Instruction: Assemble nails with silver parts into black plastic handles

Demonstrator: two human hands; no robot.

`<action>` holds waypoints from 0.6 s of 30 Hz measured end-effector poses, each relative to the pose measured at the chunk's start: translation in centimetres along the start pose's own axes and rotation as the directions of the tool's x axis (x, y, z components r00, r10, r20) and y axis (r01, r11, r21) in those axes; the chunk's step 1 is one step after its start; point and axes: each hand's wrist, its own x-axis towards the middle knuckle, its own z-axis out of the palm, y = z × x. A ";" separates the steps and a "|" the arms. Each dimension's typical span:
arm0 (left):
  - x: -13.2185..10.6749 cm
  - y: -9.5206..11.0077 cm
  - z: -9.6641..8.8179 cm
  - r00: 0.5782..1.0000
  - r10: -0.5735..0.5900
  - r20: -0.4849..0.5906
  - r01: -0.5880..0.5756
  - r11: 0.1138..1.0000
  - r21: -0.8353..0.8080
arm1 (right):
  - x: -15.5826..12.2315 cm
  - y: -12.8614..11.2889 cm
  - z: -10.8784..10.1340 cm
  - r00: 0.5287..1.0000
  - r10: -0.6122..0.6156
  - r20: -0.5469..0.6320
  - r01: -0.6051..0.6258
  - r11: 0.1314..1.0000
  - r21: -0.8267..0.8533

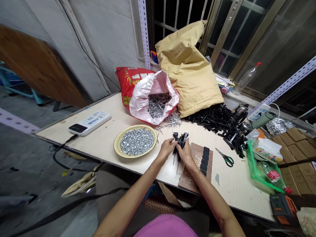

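Note:
Both my hands meet over the middle of the table and grip a small bunch of black plastic clips (180, 138) with nails hanging below them. My left hand (167, 148) closes on the bunch from the left. My right hand (185, 154) closes on it from the right. Just right of my hands lies a brown perforated board (195, 164) with a row of black clips (204, 159) set in it. A yellow plate (117, 148) of small silver pieces sits to the left.
An open red-and-white bag of nails (154, 98) and a tan paper sack (190, 72) stand behind. A heap of black clips (219, 120) lies at the right, with green-handled scissors (225, 158), a green basket (256, 171) and a white scale (90, 122) at the left.

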 end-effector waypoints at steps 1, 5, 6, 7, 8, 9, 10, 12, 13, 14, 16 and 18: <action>-0.1 0.1 0.0 1.000 0.007 -0.025 -0.006 0.999 0.036 | -0.3 -0.2 -0.2 0.999 -0.032 -0.017 0.030 0.995 -0.090; -1.9 0.9 -0.2 0.992 0.097 -0.084 -0.084 0.986 0.143 | -1.3 -2.0 -1.5 0.957 -0.268 0.108 0.286 0.816 -0.502; -2.8 1.2 -0.5 0.986 0.146 -0.080 -0.131 0.977 0.169 | -1.3 -2.5 -1.8 0.924 -0.319 0.212 0.383 0.742 -0.550; -3.8 1.5 -0.9 0.976 0.206 -0.066 -0.190 0.961 0.201 | -1.1 -3.0 -2.0 0.875 -0.352 0.333 0.484 0.666 -0.567; -4.7 1.8 -1.5 0.945 0.326 -0.027 -0.305 0.909 0.284 | -0.9 -3.4 -2.1 0.813 -0.368 0.451 0.579 0.592 -0.560; -5.5 2.1 -2.2 0.904 0.428 0.013 -0.403 0.839 0.365 | -0.6 -3.7 -2.2 0.747 -0.369 0.553 0.659 0.524 -0.540; -6.2 2.3 -3.1 0.865 0.501 0.015 -0.456 0.774 0.439 | -0.3 -3.8 -2.1 0.684 -0.358 0.635 0.721 0.463 -0.516; -6.7 2.6 -5.2 0.801 0.597 -0.044 -0.459 0.659 0.597 | 0.5 -3.8 -1.7 0.571 -0.314 0.758 0.811 0.359 -0.462; -6.6 2.7 -6.3 0.783 0.617 -0.078 -0.417 0.614 0.669 | 0.8 -3.6 -1.4 0.522 -0.284 0.804 0.843 0.317 -0.435; -6.3 2.6 -7.4 0.778 0.620 -0.102 -0.363 0.577 0.732 | 1.1 -3.4 -1.1 0.480 -0.254 0.840 0.867 0.281 -0.411; -5.2 2.2 -9.2 0.810 0.572 -0.128 -0.245 0.528 0.813 | 1.8 -3.0 -0.5 0.427 -0.218 0.878 0.896 0.232 -0.378; -4.1 1.8 -10.2 0.857 0.494 -0.150 -0.145 0.509 0.848 | 2.3 -2.8 -0.1 0.389 -0.250 0.887 0.916 0.212 -0.342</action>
